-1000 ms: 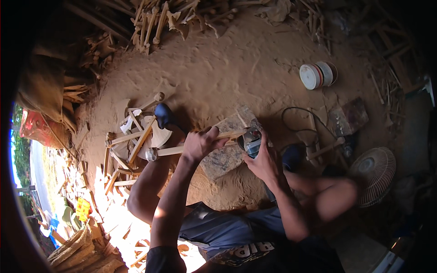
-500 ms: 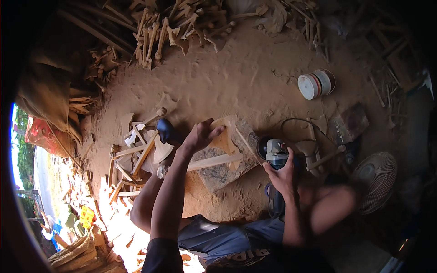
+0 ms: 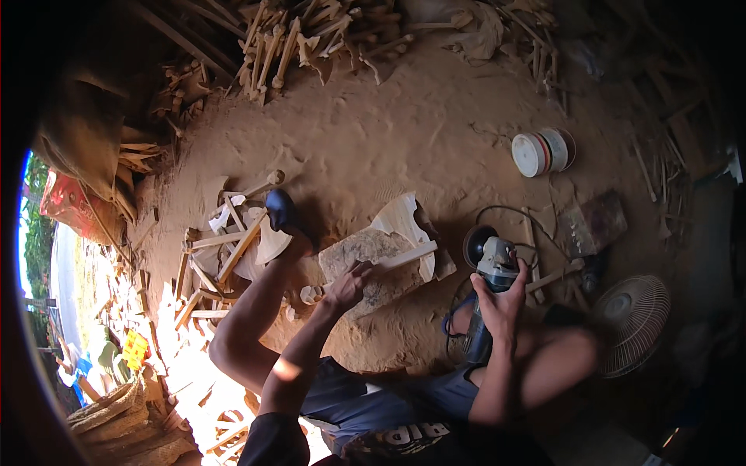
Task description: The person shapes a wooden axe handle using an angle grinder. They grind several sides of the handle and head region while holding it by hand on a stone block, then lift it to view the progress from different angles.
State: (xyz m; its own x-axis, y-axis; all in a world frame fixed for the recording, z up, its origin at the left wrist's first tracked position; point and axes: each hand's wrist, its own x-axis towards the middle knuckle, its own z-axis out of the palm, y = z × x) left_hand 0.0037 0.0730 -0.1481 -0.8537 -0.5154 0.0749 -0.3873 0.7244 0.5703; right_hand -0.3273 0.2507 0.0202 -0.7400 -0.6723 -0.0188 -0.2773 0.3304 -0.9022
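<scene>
My left hand (image 3: 347, 289) is closed round the handle of a pale wooden axe (image 3: 400, 220). Its broad carved head points away from me, and a rounded knob ends the handle near my left leg. The axe lies over a worn, dusty block (image 3: 353, 252) on the ground. In my right hand (image 3: 501, 307) is an angle grinder (image 3: 497, 262), gripped by its body. The grinder's round disc faces the axe head but stands apart from it. Whether the disc is spinning cannot be made out.
Several more wooden axes (image 3: 247, 245) lie heaped by my left foot. A grinder cable (image 3: 505, 207) curls over the sand. To the right are a fan (image 3: 633, 326), a dusty box-like block (image 3: 594, 225) and a white bucket (image 3: 536, 153). Piled wooden pieces (image 3: 272, 50) stand at the far side.
My left hand has shifted from the axe head back to the handle, and the axe head has turned. My right hand has drawn the grinder a little to the right, away from the axe.
</scene>
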